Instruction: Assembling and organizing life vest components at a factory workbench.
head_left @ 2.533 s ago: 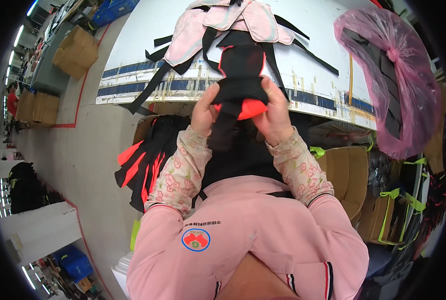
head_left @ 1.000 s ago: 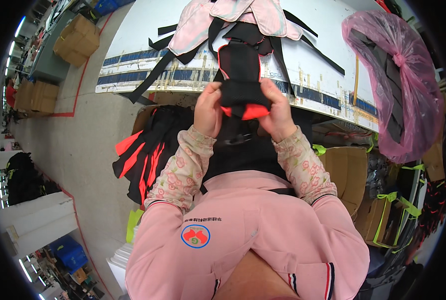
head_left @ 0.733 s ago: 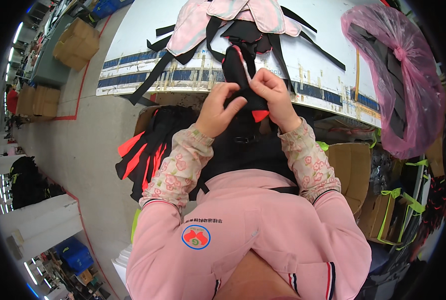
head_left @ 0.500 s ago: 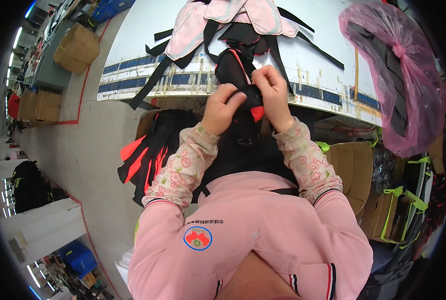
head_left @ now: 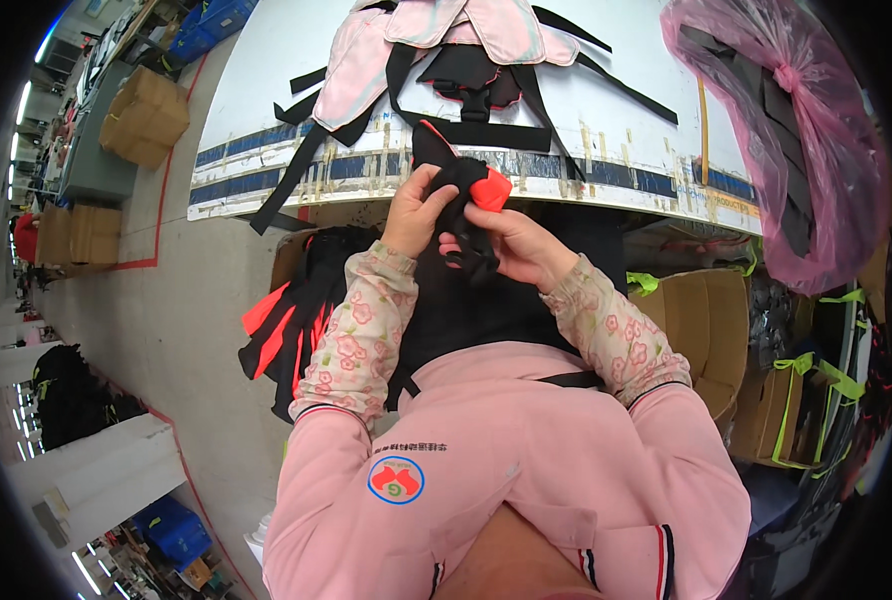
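Just over the table's near edge, I hold a black fabric piece (head_left: 456, 190) with a bright coral flap (head_left: 490, 190) folded outward. My left hand (head_left: 413, 212) pinches its left side between thumb and fingers. Lower on the right, my right hand (head_left: 526, 245) has its thumb at the coral flap and its fingers curled around dangling black material. The pointed upper end of the piece reaches over the table. Beyond it lie pale pink fabric panels (head_left: 351, 65) with black straps and a black buckle (head_left: 476, 102).
The white table (head_left: 606, 140) has worn tape along its near edge. A pink plastic bag (head_left: 826, 150) of dark strips hangs at the right. Black and coral fabric pieces (head_left: 311, 290) are piled left of my lap. Cardboard boxes (head_left: 701, 320) stand below the table at right.
My hands have brought the black piece nearer to me and turned it, so more of the coral flap shows. My right hand has moved lower and rotated.
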`<move>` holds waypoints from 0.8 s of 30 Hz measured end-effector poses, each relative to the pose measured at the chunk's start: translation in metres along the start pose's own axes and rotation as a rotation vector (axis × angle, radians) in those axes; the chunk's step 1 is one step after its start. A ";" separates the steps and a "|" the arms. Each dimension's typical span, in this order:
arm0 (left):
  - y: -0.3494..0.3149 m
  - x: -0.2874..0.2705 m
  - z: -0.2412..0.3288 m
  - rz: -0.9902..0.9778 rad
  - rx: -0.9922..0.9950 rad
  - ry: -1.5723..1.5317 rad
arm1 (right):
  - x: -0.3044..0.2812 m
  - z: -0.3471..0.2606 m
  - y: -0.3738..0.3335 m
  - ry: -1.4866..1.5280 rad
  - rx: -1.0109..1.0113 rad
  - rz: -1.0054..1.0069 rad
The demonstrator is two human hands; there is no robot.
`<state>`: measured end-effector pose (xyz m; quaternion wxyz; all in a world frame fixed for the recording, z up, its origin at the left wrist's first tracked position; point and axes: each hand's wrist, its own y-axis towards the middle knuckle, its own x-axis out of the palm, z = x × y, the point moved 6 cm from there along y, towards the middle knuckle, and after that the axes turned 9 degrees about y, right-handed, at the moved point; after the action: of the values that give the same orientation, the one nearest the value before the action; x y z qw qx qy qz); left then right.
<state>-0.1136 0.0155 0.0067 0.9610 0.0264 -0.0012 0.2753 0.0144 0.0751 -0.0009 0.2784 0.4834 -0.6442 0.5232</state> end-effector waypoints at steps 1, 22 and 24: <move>-0.002 0.001 -0.002 -0.007 -0.014 0.013 | -0.007 0.001 0.002 -0.064 -0.019 0.028; -0.012 -0.172 0.036 0.816 0.187 0.783 | 0.078 0.047 -0.043 -0.677 -0.013 -0.039; -0.019 -0.205 0.035 0.856 0.189 0.819 | 0.090 0.050 -0.047 -0.748 -0.014 -0.072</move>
<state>-0.2768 -0.1104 0.0373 0.6803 0.0007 0.3833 0.6247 0.0307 -0.0011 0.0807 0.0454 0.6617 -0.6874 0.2960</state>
